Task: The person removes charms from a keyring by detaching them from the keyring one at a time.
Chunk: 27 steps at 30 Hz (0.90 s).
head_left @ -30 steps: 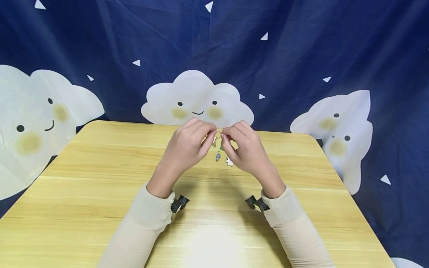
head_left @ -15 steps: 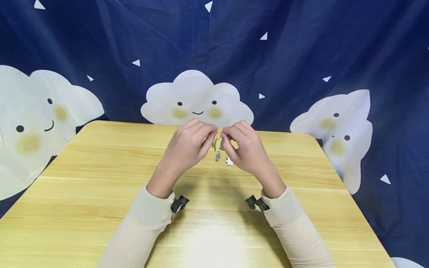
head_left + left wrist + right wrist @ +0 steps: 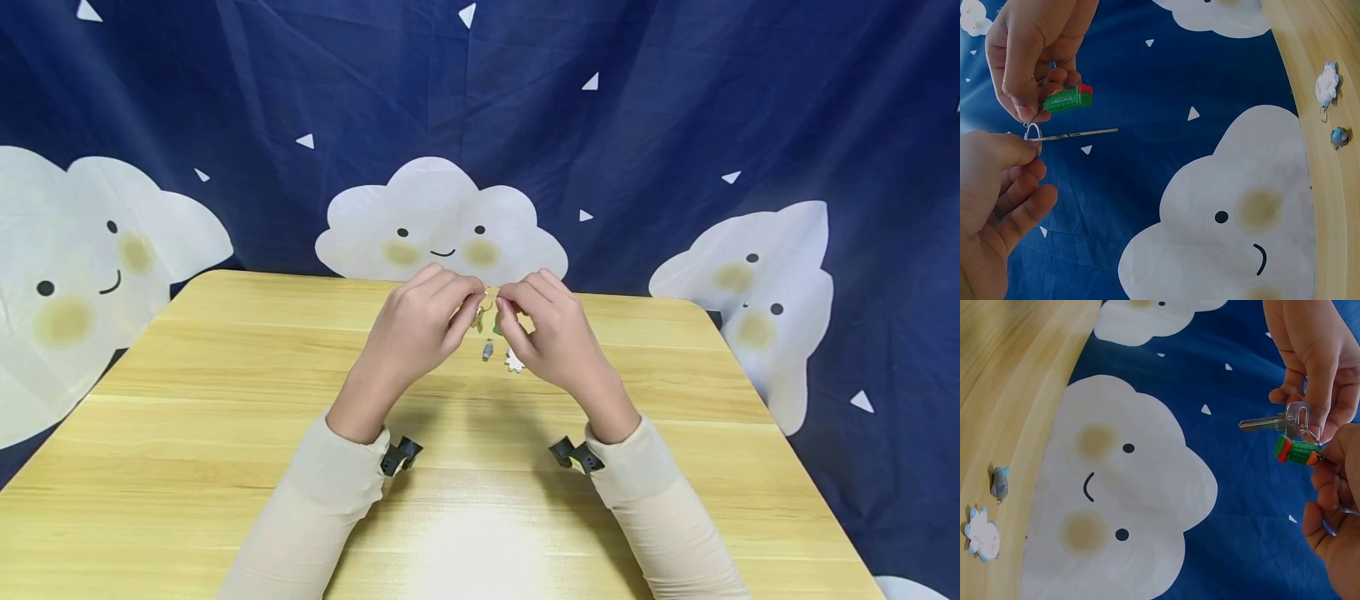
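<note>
Hardly moved since the earlier frames: both hands still raised together above the far middle of the bench [image 3: 187, 392]. Left hand [image 3: 416, 329], grip closed on key ring [image 3: 1033, 132] with silver key [image 3: 1269, 422] hanging from it. Right hand [image 3: 551, 333], grip pinching green cactus charm [image 3: 1067, 99] at the ring. Beneath the hands on the bench: small blue charm [image 3: 487, 352] and, just right of it, white cloud charm [image 3: 513, 360], both untouched. Behind the bench, navy cloud-print backdrop [image 3: 675, 125].
</note>
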Each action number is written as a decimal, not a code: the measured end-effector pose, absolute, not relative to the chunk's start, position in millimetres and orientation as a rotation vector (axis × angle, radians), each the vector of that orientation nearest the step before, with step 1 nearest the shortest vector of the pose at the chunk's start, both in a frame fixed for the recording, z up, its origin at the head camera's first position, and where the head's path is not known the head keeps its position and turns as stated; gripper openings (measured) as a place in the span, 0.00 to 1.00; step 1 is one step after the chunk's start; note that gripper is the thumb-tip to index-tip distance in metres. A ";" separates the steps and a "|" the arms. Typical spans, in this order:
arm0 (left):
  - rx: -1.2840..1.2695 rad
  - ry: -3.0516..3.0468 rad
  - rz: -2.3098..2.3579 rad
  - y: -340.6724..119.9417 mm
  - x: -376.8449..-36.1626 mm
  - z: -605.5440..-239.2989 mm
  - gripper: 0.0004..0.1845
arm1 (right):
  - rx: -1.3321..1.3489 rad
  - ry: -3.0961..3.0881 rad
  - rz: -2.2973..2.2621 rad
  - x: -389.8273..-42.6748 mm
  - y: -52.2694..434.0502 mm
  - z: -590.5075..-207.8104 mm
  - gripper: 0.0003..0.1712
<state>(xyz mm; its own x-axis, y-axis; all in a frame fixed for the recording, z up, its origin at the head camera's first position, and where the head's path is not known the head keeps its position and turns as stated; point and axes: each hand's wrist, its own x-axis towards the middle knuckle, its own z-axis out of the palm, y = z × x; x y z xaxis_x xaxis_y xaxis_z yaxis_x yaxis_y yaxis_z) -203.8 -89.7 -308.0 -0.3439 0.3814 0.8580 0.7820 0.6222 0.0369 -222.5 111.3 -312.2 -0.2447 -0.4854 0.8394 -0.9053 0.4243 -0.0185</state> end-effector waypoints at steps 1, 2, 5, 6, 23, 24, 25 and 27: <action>-0.918 -1.959 -0.570 -89.8 -203.6 -307.7 0.03 | 1.184 -1.883 0.665 -222.4 111.4 -312.2 0.10; -0.917 -1.961 -0.570 -89.9 -203.4 -307.5 0.03 | 1.184 -1.884 0.665 -222.3 111.4 -312.1 0.10; -0.915 -1.968 -0.574 -90.4 -203.1 -306.9 0.03 | 1.184 -1.889 0.663 -222.3 111.3 -311.7 0.10; -0.914 -1.971 -0.576 -90.7 -202.9 -306.6 0.03 | 1.185 -1.891 0.664 -222.5 111.2 -311.8 0.10; -0.909 -2.238 -0.619 -100.9 -209.8 -310.9 0.03 | 1.194 -2.026 0.704 -233.5 110.4 -324.1 0.05; -0.913 -2.260 -0.623 -101.6 -210.6 -311.3 0.03 | 1.192 -2.050 0.705 -234.3 110.5 -325.2 0.05; -0.917 -2.284 -0.629 -102.3 -211.5 -311.7 0.03 | 1.187 -2.079 0.700 -235.1 110.9 -326.2 0.06; -0.923 -2.335 -0.638 -103.5 -213.5 -312.9 0.04 | 1.181 -2.151 0.688 -237.3 111.8 -328.3 0.07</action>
